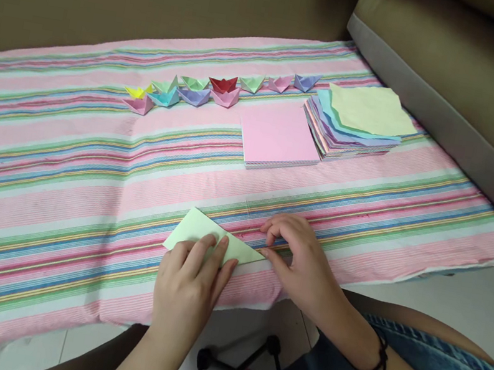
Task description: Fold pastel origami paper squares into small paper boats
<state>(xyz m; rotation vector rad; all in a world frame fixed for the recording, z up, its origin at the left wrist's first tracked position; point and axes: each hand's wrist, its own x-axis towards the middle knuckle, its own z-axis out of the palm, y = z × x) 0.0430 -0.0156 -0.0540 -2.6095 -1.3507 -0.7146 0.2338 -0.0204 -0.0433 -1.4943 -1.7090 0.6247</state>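
The green paper (202,225), folded into a wedge, lies near the front edge of the striped cloth (85,189), with its narrow tip pointing to the right. The left hand (190,276) rests on it palm down, fingers a little parted and pressing the paper against the cloth. The right hand (295,250) is at the tip, its fingers curled, the thumb end touching the point or just beside it; whether thumb and forefinger pinch the paper, I cannot tell. The fold could slip out of line if the left hand eases off while the right one pushes or pulls at the tip. That tip looks thin, so a hard squeeze could bend or crumple it. The cloth seems soft and has a ridge left of the paper; a crease pressed on such a base may come out blunt, and a dragged wrist could ruck the fabric and shift the paper. Farther back stand small paper boats (224,84), with a pink stack (279,133) and a mixed stack (368,110) to their right; a sweeping sleeve or forearm could topple or scatter them, though both hands are well apart from them.
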